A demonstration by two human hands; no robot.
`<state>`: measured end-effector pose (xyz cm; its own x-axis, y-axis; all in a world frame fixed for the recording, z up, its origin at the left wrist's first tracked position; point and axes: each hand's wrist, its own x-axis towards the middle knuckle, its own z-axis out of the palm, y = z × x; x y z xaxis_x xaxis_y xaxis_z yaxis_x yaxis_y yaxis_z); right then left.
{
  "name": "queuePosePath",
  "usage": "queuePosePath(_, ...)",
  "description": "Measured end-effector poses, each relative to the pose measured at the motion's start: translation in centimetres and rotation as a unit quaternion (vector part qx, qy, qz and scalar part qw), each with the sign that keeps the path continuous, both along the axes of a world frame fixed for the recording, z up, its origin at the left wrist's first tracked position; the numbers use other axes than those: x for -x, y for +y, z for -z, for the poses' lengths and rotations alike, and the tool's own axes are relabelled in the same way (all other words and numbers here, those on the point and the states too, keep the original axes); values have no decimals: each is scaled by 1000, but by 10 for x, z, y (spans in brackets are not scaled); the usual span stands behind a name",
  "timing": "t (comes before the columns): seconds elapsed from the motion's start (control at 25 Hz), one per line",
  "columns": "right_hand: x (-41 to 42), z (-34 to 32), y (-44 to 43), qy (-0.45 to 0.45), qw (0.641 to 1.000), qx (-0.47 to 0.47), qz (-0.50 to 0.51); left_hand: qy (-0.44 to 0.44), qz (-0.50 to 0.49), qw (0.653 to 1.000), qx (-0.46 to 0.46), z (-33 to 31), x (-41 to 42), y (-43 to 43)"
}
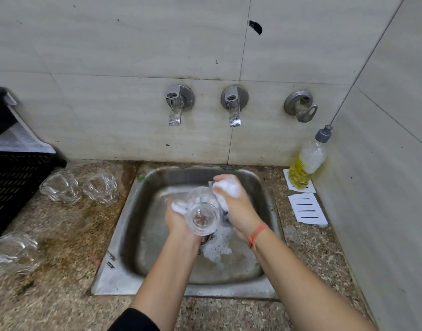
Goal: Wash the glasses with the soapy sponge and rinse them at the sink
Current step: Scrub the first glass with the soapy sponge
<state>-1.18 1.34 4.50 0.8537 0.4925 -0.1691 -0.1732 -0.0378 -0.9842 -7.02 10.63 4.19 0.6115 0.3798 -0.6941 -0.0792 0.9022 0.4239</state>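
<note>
Tiled wall [133, 44] above a speckled stone surface [62, 271], with a steel sink [114, 259] sunk at its centre. A black crate [11, 187] stands at 9 o'clock of the sink. Over the basin, your left hand [176, 220] wraps round a clear glass [204, 217]. Your right hand [241, 209] clenches the soapy sponge [229, 189] against the glass's 1 o'clock side. Three spare glasses [62, 187] lie on the surface between 8 and 10 o'clock. A soap bottle [305, 166] stands at 2 o'clock.
</note>
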Motion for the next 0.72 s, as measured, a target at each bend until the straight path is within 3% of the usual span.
queuePosePath(0.08, -12, -6, 3, -29, 999, 38, 19, -43, 101, 994, 16, 3, 3, 7)
queuePosePath(0.16, -23, -15, 9, -55, 994, 90, -28, -51, 222, 972, -60, 6, -1, 18)
queuePosePath(0.24, -25, -18, 13, -93, 988, 113, -40, 0, 263, 953, -152, 6, -5, 16)
queuePosePath(0.32, -18, -17, 14, -79, 992, 87, -37, 8, 229, 964, -138, 7, -5, 13)
queuePosePath(0.44, 2, -1, 2, 52, 996, 17, -65, -12, 150, 989, -16, 17, -5, 20)
queuePosePath(0.52, 3, 7, 0, 110, 994, -18, -6, -25, 130, 990, 55, 22, -4, 16)
queuePosePath(0.6, -4, 1, 0, 112, 994, 19, 6, -36, 113, 992, 51, 28, -2, 10)
queuePosePath(0.72, -8, 6, -2, 83, 992, 9, -93, -22, 77, 997, 13, 31, -5, 16)
